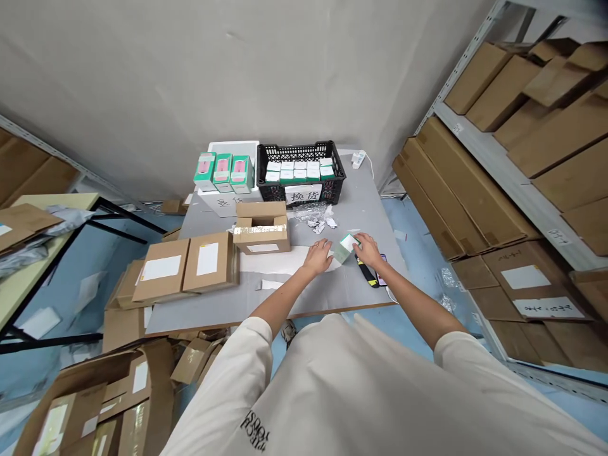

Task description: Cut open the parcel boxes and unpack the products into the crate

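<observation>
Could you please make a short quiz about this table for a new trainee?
1. True or false: the black plastic mesh crate holds rows of white-and-green boxes.
2. What does the right hand touch? A) the small green-and-white carton B) the open brown cardboard box C) the white power strip
3. What lies on the grey board table just in front of the crate?

Key: 1 true; 2 A; 3 crumpled silvery wrapping

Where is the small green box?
In the head view, the small green box sits between the person's left hand and right hand, over the grey table.
</observation>
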Available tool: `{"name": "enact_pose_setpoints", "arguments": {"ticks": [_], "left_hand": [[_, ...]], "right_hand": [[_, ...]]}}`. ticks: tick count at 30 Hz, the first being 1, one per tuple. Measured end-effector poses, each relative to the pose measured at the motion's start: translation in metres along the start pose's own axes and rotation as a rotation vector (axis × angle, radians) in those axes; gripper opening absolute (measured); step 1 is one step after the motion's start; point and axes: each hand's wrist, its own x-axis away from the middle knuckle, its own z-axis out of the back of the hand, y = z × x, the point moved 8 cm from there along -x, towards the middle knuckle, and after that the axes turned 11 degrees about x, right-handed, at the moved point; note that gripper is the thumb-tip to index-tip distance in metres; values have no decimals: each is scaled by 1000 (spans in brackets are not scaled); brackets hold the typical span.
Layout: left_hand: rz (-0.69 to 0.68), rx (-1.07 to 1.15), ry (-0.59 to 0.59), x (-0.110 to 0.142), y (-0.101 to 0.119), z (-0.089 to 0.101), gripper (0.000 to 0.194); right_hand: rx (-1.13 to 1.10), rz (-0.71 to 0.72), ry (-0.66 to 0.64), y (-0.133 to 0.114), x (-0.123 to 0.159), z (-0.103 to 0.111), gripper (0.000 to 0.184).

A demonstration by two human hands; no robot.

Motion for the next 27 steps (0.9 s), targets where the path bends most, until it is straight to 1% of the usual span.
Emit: {"name": "enact_pose_setpoints", "arguments": {"ticks": [2,5,8,11,14,17,19,23,25,27], "left_hand": [[14,32,18,-11,21,-13,57],[54,64,62,-24,43,-26,66],[122,61,112,-32,52,-32,75],[189,27,116,-32,48,-35,82],[248,-16,63,-24,32,-36,89],[285,-72,19,-8,8,-35,94],[330,-108,-25,5,-13,-37,97],[411,-154,-105,31,-52,-50,101],[438,-154,-129,41,-68,-59,99],[454,-142,-142,47,-80,-67,96]], "right_hand": [[-50,21,-34,13,4,-2,45],[-159,38,-80,20,7,-6,47],[-274,54,-94,16,8,-8,44],[-403,132,-167,2,11,-12,45],[-487,182,-255,-6,16,-23,46],[-476,172,-285,0,20,-38,43],[-436,155,-312,6,22,-53,40],[-355,93,-401,13,29,-84,37],[-338,65,-429,13,33,-95,36],[-329,45,-441,12,38,-101,35]]}}
